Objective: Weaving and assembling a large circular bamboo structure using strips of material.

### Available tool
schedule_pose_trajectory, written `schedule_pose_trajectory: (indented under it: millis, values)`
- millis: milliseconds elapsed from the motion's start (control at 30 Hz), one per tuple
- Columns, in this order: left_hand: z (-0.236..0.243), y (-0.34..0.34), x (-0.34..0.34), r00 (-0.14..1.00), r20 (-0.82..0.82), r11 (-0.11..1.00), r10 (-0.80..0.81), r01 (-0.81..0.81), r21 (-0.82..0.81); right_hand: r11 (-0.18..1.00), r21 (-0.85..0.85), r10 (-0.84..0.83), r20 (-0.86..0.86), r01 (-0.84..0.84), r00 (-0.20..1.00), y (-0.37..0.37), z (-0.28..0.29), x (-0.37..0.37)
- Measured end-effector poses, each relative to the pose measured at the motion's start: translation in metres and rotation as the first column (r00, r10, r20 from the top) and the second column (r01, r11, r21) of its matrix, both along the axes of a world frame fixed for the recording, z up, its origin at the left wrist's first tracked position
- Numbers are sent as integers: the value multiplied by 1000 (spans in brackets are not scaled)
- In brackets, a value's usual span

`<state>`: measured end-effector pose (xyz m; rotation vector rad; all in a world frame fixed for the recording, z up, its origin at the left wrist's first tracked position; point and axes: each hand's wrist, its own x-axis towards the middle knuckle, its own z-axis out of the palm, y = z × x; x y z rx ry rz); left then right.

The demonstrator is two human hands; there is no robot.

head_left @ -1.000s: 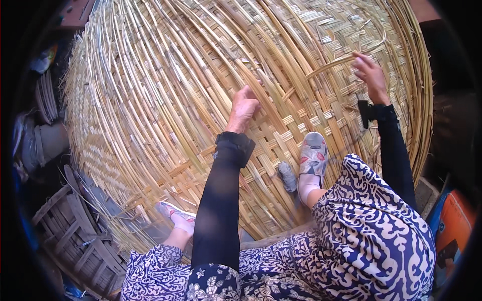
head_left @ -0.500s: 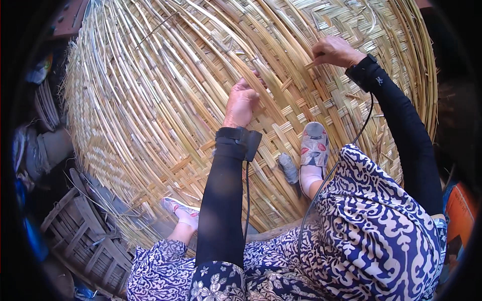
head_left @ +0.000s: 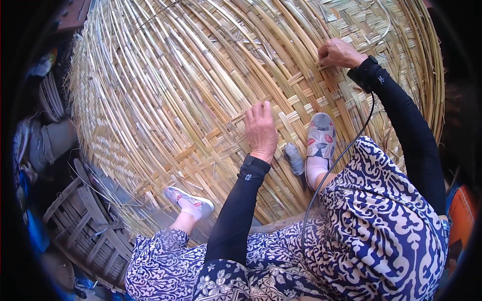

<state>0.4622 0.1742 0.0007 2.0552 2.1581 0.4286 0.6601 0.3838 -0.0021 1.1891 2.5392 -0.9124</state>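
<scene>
Two hands well apart over a large woven mat (head_left: 165, 145), spread partly under the right shoe (head_left: 321, 136): left hand (head_left: 261, 129) palm down, fingers outstretched; right hand (head_left: 340, 53) pinched on a thin strip (head_left: 321, 66). Gray bundle (head_left: 294, 159) just beside the shoe.

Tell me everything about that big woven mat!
The big woven mat looks made of thin, straw-coloured strips, perhaps bamboo, running past the picture's top. Some parts are tightly plaited; elsewhere long strips lie side by side. Its left edge is ragged. The left hand is over it, the right hand pinches a strip, and a patterned shoe and grey bundle rest on it.
</scene>
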Motion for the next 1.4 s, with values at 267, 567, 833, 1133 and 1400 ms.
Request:
schedule_pose_trajectory:
  millis: [267,567,833,1133,1400]
  values:
    - [-6,63,-20,-2,782,754,623,-265,-601,893,-328,-320,23,309,947,5,-2,-2]
    - [-13,84,-30,253,787,823,562,-266,-502,829,-420,-372,79,369,925,13,-12,-4]
    - [-10,92,-41,-97,725,715,682,-119,-689,794,-487,-380,69,363,922,18,-11,-2]
    - [14,66,-26,-2,903,902,430,-31,-430,857,507,-25,-131,89,991,-22,1,-7]
    - [-14,9,-4,998,18,997,56,-57,51,930,368,6,-50,13,999,-13,-7,-3]
